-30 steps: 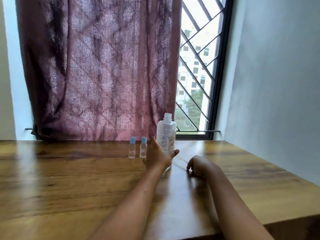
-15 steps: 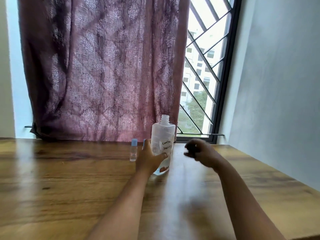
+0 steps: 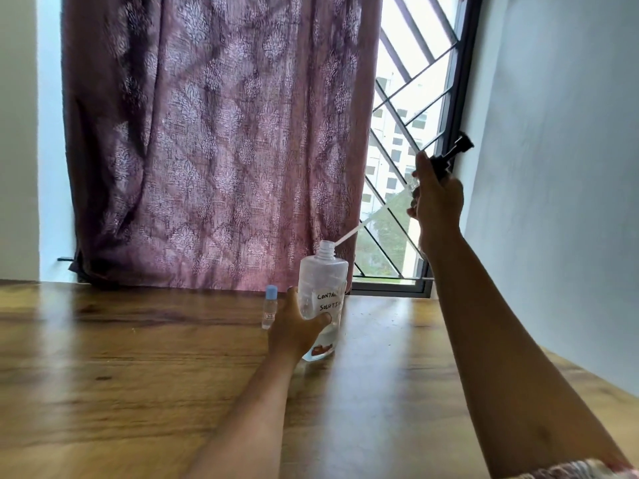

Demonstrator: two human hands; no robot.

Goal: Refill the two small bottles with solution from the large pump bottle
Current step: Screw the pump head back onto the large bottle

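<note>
A large clear bottle [image 3: 323, 288] with a handwritten label stands upright on the wooden table [image 3: 138, 375], its neck open. My left hand [image 3: 297, 330] grips its lower body. My right hand [image 3: 437, 198] is raised high to the right and holds the black pump head [image 3: 453, 153]. The pump's thin clear tube [image 3: 349, 235] slants down with its tip at the bottle's mouth. One small bottle [image 3: 269, 307] with a blue cap stands just left of my left hand. The second small bottle is hidden behind that hand.
A purple patterned curtain [image 3: 214, 140] hangs behind the table. A window with a black diagonal grille [image 3: 408, 174] is at the back right. A pale wall [image 3: 560, 167] runs along the table's right side.
My left hand closed around the large bottle and drew it nearer. My right hand rose from the table, lifting the pump head up and right, with its tube at the bottle mouth.
</note>
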